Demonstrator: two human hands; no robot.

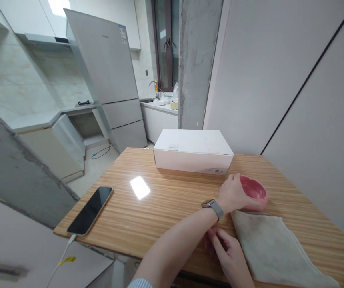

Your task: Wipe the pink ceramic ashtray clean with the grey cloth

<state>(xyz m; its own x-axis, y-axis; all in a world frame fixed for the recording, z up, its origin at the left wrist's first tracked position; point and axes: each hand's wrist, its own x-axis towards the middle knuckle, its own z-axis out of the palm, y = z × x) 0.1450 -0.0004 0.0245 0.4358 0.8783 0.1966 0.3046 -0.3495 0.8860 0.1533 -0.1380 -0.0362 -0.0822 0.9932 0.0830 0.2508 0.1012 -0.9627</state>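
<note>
My left hand (233, 194), with a grey-banded watch (214, 208) on its wrist, reaches across to the right. Its thumb and fingers are closed on the left side of a pink bowl (257, 190), which rests on the table. Beneath that forearm is my right hand (227, 252), its fingers pinched together near the table's front edge. The forearm partly covers those fingertips, so what they hold, if anything, cannot be made out. A folded grey-beige cloth (274, 244) lies to the right of my right hand, just in front of the bowl.
A white box (193, 154) stands at the back of the wooden table (124, 172). A phone (91, 210) lies at the left edge, its white cable (62, 256) hanging off. Beyond are a fridge (103, 68), a sink counter (161, 112) and a concrete pillar (199, 64).
</note>
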